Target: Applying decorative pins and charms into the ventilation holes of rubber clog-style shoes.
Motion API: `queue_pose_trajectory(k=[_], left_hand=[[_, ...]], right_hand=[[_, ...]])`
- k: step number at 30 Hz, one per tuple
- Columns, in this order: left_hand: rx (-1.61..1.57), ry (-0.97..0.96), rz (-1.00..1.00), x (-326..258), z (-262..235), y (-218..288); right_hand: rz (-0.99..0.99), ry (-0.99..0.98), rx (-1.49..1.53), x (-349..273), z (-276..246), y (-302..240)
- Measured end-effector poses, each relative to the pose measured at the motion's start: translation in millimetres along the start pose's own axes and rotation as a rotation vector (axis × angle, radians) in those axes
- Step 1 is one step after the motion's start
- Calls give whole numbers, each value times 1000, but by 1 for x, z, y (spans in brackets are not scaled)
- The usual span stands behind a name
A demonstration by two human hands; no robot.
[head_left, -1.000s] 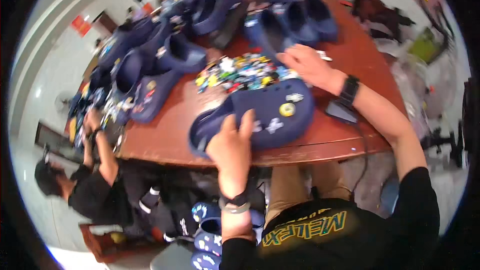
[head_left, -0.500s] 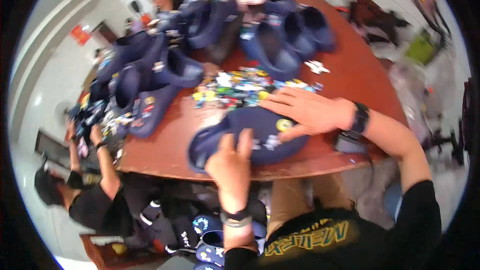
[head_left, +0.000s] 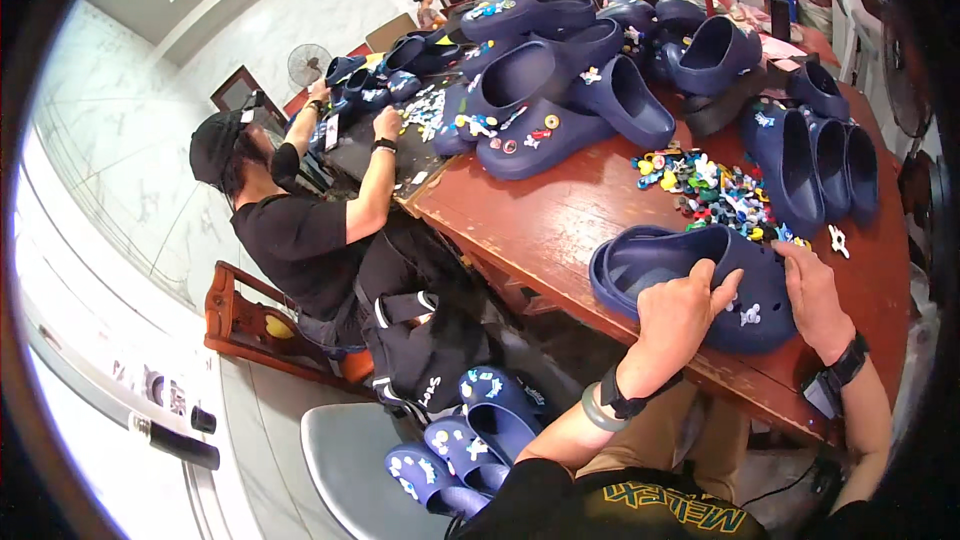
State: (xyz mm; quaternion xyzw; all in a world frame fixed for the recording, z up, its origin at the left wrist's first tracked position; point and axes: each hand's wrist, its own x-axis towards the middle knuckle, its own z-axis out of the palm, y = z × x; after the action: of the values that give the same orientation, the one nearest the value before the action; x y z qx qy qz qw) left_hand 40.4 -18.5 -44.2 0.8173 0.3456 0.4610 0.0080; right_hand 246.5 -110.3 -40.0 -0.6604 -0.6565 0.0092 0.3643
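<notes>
A navy foam clog lies on its sole near the table's front edge, its toe toward the right. A small white figure charm sits on its upper. My left hand is closed over the near side of the clog by its opening, thumb and forefinger raised. Around the toe end, my right hand holds the clog, its fingertips on the upper. Just beyond the clog lies a heap of small colourful charms. Part of the toe is hidden behind my right hand.
Stacked navy clogs fill the table's far left, and more clogs stand at the right. A lone white charm lies by them. Decorated clogs rest on a grey chair. A co-worker sits at the left.
My view has swung left, bringing the seated co-worker further in. My right hand has shifted from flat across the clog's upper to its toe end. My left hand stays at the opening.
</notes>
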Motion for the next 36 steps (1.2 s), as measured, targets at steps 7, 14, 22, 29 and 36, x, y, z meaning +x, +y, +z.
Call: queue_pose_trajectory(k=[7, 14, 22, 29, 36], left_hand=[[329, -318, 263, 12, 0, -12], [27, -158, -11, 23, -1, -4], [33, -210, -6, 5, -8, 3], [56, -57, 47, 6, -1, -1], [44, 0, 31, 7, 11, -2]], right_hand=[[82, 159, 106, 34, -10, 44], [-95, -221, 100, 27, -34, 23], [-154, -240, -110, 3, -28, 5], [-243, -139, -193, 4, -24, 0], [-113, -130, -111, 7, -23, 4]])
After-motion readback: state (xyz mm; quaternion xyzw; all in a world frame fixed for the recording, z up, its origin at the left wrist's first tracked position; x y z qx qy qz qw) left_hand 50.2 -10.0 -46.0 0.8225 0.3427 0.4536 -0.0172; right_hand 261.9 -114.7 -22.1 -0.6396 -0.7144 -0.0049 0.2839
